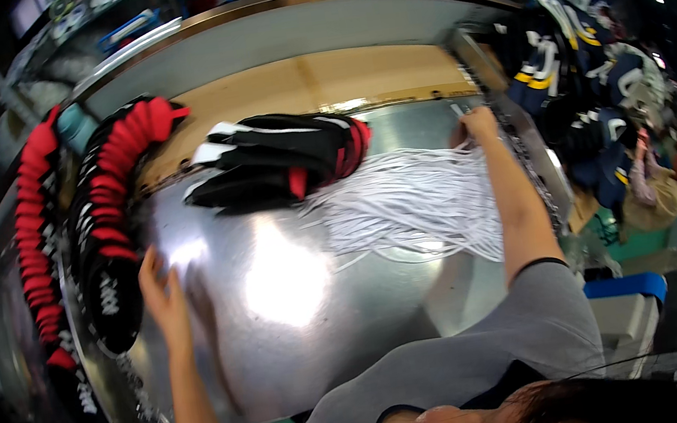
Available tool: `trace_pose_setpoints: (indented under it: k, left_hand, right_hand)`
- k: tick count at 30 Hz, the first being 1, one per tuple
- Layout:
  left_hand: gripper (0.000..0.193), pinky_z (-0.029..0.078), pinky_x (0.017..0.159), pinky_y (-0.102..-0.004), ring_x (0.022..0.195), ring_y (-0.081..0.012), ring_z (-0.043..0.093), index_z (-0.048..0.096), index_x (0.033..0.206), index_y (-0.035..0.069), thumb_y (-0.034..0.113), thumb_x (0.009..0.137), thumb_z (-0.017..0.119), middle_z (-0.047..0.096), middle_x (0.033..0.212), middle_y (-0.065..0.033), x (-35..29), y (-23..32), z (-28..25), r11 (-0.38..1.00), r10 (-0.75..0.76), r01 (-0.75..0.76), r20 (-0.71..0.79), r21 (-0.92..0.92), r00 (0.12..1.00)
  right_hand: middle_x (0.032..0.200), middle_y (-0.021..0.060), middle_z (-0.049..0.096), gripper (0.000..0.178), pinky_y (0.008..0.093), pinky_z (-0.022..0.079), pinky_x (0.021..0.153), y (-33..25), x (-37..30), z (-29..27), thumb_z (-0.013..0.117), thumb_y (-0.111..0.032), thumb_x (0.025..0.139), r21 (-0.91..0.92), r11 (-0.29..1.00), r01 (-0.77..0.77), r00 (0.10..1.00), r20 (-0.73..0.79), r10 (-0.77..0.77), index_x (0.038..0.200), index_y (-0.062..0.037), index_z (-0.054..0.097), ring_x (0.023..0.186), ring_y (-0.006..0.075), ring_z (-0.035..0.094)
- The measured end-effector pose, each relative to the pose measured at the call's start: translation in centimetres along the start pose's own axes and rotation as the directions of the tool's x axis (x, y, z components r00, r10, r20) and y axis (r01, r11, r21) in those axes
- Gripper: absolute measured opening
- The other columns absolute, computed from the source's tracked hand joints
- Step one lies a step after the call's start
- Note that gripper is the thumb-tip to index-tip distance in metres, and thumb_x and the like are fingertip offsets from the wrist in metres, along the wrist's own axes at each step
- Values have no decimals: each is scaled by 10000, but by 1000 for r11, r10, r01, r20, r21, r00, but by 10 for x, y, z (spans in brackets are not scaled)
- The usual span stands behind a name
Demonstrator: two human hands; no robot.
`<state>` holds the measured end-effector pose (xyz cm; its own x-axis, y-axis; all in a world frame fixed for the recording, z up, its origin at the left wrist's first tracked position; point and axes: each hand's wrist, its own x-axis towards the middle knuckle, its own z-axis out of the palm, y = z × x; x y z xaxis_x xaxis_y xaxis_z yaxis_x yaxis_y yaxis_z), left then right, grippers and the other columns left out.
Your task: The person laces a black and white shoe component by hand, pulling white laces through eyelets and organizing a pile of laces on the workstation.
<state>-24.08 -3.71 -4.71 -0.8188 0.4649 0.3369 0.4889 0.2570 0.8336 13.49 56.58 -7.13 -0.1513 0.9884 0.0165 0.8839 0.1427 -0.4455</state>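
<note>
Head view: left hand (162, 297), left of centre, has fingers loosely parted beside a row of black-and-red shoe uppers (105, 231); right hand (478, 124), upper right, has fingers curled near white laces (411, 205), right of centre on the counter (316, 362), whether gripping one cannot be told.

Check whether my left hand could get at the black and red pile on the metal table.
Probably yes: the left hand is near the black and red pile, with only metal tabletop showing between.
</note>
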Motion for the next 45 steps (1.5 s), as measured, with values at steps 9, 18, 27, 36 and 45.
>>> trace_pose_setpoints:
  k: [9, 18, 27, 36, 45]
  left_hand:
    - [224, 499, 821, -342, 944, -228, 675, 635, 1128, 39, 171, 950, 602, 719, 1003, -112, 92, -25, 84, 995, -85, 73, 181, 72, 980]
    - [173, 453, 832, -261, 859, -125, 540, 559, 1049, 8, 176, 1015, 580, 576, 935, -41, 13, 40, 1, 953, 157, -259, -476, -157, 865]
    - [276, 456, 813, -422, 952, -304, 600, 623, 1039, 50, 23, 771, 684, 608, 1030, -119, -212, 126, 68, 691, 667, -722, 413, -32, 620]
    - [328, 444, 926, -477, 1028, -388, 567, 612, 1101, -2, 174, 836, 691, 614, 1068, -181, -168, 87, 29, 794, 507, -557, 239, 243, 828]
    - [233, 511, 821, -434, 888, -358, 659, 577, 1088, 16, 191, 940, 617, 671, 945, -220, -46, -5, 35, 859, 165, -481, 793, 176, 586]
  right_hand:
    - [747, -43, 585, 115, 168, 255, 443, -90, -81, -141, 626, -181, 979, 900, 255, 353, 873, -219, -436, 945, -76, 594, 510, 6, 393]
    - [919, 52, 592, 204, 184, 286, 480, -121, -256, -339, 536, -116, 1021, 778, -453, 436, 459, -625, -632, 1164, 15, 599, 549, 22, 376]
    - [837, -6, 610, 136, 142, 319, 438, -72, -357, -199, 655, -132, 927, 995, 19, 96, 797, -65, -601, 1042, -75, 610, 496, -5, 403]
    - [724, -18, 636, 200, 199, 286, 405, -93, -453, 12, 683, -290, 919, 861, 360, -358, 586, 508, -631, 1021, -119, 661, 479, 30, 414]
    - [788, 19, 674, 216, 264, 465, 672, -120, -462, 49, 618, -253, 940, 897, 442, -1, 586, 358, -727, 956, -39, 636, 733, 84, 603]
